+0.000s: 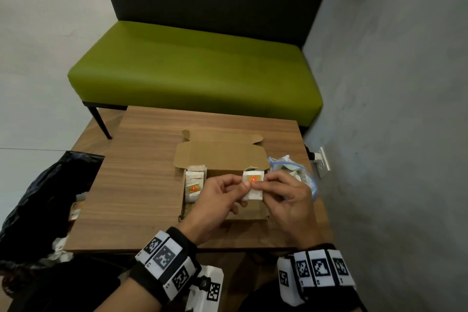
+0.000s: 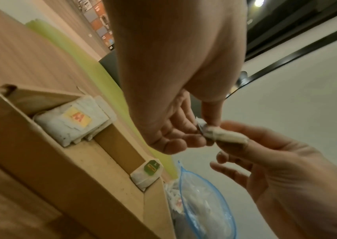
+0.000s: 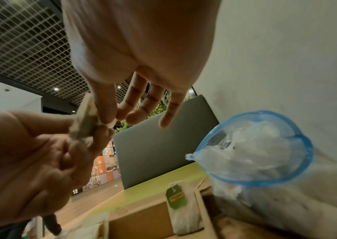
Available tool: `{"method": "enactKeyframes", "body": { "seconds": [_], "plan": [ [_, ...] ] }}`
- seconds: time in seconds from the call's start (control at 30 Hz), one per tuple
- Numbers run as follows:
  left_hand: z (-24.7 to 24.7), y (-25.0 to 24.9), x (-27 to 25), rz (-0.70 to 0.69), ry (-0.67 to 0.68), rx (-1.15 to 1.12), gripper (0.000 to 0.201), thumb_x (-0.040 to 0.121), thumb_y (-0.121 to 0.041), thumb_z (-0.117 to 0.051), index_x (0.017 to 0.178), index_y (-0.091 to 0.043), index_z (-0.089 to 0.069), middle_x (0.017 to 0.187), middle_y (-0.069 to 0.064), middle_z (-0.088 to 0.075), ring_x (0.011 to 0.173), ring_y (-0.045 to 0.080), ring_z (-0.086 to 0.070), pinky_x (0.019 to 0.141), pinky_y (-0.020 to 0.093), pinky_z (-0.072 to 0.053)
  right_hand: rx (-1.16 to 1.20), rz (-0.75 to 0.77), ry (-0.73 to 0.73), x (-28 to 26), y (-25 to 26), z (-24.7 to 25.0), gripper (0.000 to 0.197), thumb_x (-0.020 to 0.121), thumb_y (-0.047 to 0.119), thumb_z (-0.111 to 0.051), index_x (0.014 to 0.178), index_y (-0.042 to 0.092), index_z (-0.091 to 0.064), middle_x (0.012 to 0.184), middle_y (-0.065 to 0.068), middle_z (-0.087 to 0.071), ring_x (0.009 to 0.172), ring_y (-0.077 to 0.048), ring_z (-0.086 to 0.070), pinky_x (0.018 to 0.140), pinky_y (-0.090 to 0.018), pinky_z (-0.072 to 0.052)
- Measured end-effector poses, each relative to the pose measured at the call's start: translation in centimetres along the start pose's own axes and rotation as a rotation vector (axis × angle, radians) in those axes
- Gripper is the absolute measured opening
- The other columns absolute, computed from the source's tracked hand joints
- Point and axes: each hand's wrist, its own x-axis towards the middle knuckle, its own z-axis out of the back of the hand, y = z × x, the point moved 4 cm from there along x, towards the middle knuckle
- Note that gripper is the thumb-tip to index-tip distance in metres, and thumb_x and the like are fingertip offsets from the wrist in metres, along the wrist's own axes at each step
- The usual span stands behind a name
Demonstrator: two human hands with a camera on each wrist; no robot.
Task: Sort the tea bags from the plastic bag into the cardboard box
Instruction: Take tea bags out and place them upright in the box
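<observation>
Both hands hold one white tea bag (image 1: 253, 194) with a yellow and red tag above the open cardboard box (image 1: 220, 154). My left hand (image 1: 238, 185) pinches its left edge and my right hand (image 1: 262, 185) pinches its right edge; the same tea bag (image 2: 226, 136) shows between the fingertips in the left wrist view. A stack of yellow-tagged tea bags (image 1: 193, 185) (image 2: 71, 119) stands in the box's left end. One green-tagged tea bag (image 2: 147, 173) (image 3: 179, 202) leans in the far right corner. The blue-rimmed plastic bag (image 1: 291, 167) (image 3: 255, 153) of tea bags lies open, right of the box.
The box sits on a small wooden table (image 1: 141, 172). A green bench (image 1: 197, 71) stands behind it and a grey wall with a socket (image 1: 323, 162) runs close on the right. A black bag (image 1: 45, 197) sits on the floor at the left.
</observation>
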Motion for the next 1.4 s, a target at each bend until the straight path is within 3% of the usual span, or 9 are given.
{"method": "enactKeyframes", "body": {
  "seconds": [0.1, 0.23, 0.37, 0.47, 0.7, 0.87, 1.13, 1.3, 1.4],
  "plan": [
    [1.0, -0.1, -0.5, -0.088, -0.099, 0.098, 0.011, 0.091, -0.016, -0.067, 0.100, -0.013, -0.073, 0.076, 0.001, -0.071, 0.067, 0.009, -0.060, 0.058, 0.024, -0.046, 0.201, -0.221, -0.024, -0.1, 0.0, -0.5, 0.032, 0.081, 0.003, -0.068, 0.106, 0.021, -0.076, 0.092, 0.006, -0.074, 0.086, -0.013, -0.069, 0.076, -0.024, -0.057],
    [2.0, -0.6, -1.2, -0.173, -0.130, 0.172, 0.009, 0.090, -0.010, -0.068, 0.096, -0.014, -0.073, 0.076, -0.007, -0.073, 0.068, 0.003, -0.063, 0.060, 0.013, -0.047, 0.423, -0.494, -0.030, 0.3, 0.0, -2.0, 0.023, 0.087, -0.001, -0.069, 0.104, 0.014, -0.072, 0.078, -0.004, -0.074, 0.069, -0.014, -0.069, 0.066, -0.025, -0.057],
    [4.0, -0.7, -1.8, -0.193, -0.150, 0.258, 0.012, 0.088, -0.010, -0.070, 0.096, -0.017, -0.074, 0.086, -0.003, -0.075, 0.075, 0.011, -0.068, 0.071, 0.024, -0.056, 0.253, -0.502, 0.117, 0.9, -0.5, -4.3, 0.018, 0.086, 0.013, -0.074, 0.081, 0.030, -0.074, 0.070, 0.002, -0.070, 0.063, -0.008, -0.061, 0.059, -0.027, -0.053],
    [6.2, -0.3, -2.0, -0.173, -0.184, 0.332, 0.012, 0.088, -0.015, -0.072, 0.094, -0.024, -0.075, 0.087, -0.003, -0.075, 0.078, 0.017, -0.068, 0.074, 0.032, -0.057, 0.159, -0.495, 0.232, 1.4, -0.8, -6.2, 0.013, 0.086, 0.025, -0.073, 0.081, 0.037, -0.074, 0.068, 0.005, -0.068, 0.061, -0.008, -0.058, 0.058, -0.033, -0.051],
    [12.9, 1.5, -2.2, -0.055, -0.550, 0.643, 0.009, 0.087, -0.021, -0.072, 0.094, -0.024, -0.067, 0.082, -0.009, -0.066, 0.071, 0.005, -0.058, 0.059, 0.015, -0.041, 0.019, -0.596, 0.331, 1.4, -2.8, -11.2, 0.007, 0.089, 0.027, -0.071, 0.094, 0.026, -0.076, 0.072, 0.011, -0.069, 0.067, -0.006, -0.062, 0.072, -0.039, -0.058],
    [13.5, 3.8, -2.0, 0.074, -0.443, 0.728, 0.018, 0.081, -0.031, -0.078, 0.085, -0.026, -0.062, 0.074, -0.005, -0.065, 0.067, 0.008, -0.061, 0.062, 0.023, -0.048, -0.160, -0.625, 0.425, 1.0, -3.7, -13.9, 0.010, 0.086, 0.032, -0.074, 0.094, 0.028, -0.077, 0.087, 0.012, -0.072, 0.085, -0.010, -0.066, 0.081, -0.039, -0.056],
    [12.3, 3.5, -2.4, 0.077, -0.391, 0.803, 0.012, 0.083, -0.028, -0.076, 0.084, -0.026, -0.064, 0.073, -0.006, -0.067, 0.068, 0.004, -0.062, 0.062, 0.017, -0.048, -0.317, -0.676, 0.296, 1.3, -3.1, -14.6, 0.014, 0.081, 0.034, -0.077, 0.074, 0.031, -0.066, 0.071, 0.013, -0.067, 0.073, -0.005, -0.064, 0.071, -0.033, -0.057],
    [12.0, 3.1, -2.5, 0.080, -0.389, 0.837, 0.012, 0.085, -0.031, -0.074, 0.089, -0.026, -0.065, 0.073, -0.007, -0.066, 0.069, 0.000, -0.061, 0.059, 0.012, -0.043, -0.316, -0.676, 0.289, 1.5, -2.3, -13.9, 0.013, 0.081, 0.037, -0.078, 0.082, 0.028, -0.068, 0.076, 0.013, -0.067, 0.077, -0.006, -0.064, 0.073, -0.035, -0.057],
    [11.5, 2.2, -2.6, 0.074, -0.421, 0.899, 0.015, 0.087, -0.034, -0.071, 0.095, -0.025, -0.061, 0.074, -0.011, -0.063, 0.069, -0.001, -0.058, 0.058, 0.016, -0.041, -0.282, -0.655, 0.248, 2.2, -1.5, -10.9, 0.012, 0.085, 0.038, -0.074, 0.090, 0.029, -0.069, 0.080, 0.015, -0.066, 0.078, 0.000, -0.061, 0.069, -0.023, -0.053]
  ]
}}
